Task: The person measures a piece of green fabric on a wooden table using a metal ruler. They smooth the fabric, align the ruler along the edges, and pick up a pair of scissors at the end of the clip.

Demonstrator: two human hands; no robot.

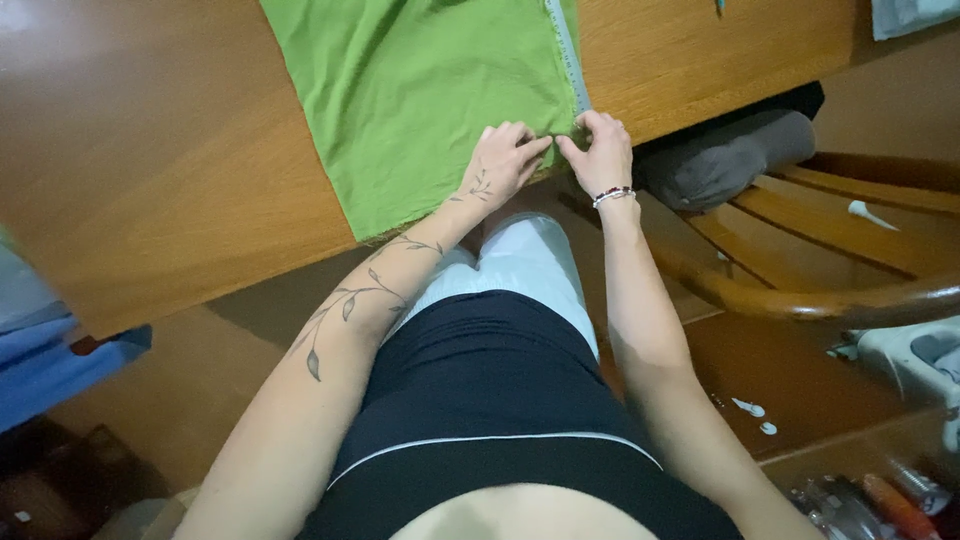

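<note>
Pinching the near edge of the green cloth (420, 100) with both hands, as I read it: left hand (503, 160) fingers curled onto the hem, right hand (600, 150) closed on the corner where the tape (568, 50) ends. Cloth lies flat on the table (150, 150), its near corner at the table edge, tape running along its right side. My judgement: cloth is spread and tape laid, so measuring is set up; no mark or cut visible yet. Chair (800, 260) sits to the right.

Both the left hand (503, 158) and right hand (600, 150) pinch the green fabric's (420, 95) corner beside a measuring tape (568, 50) on the wooden table (150, 170).
</note>
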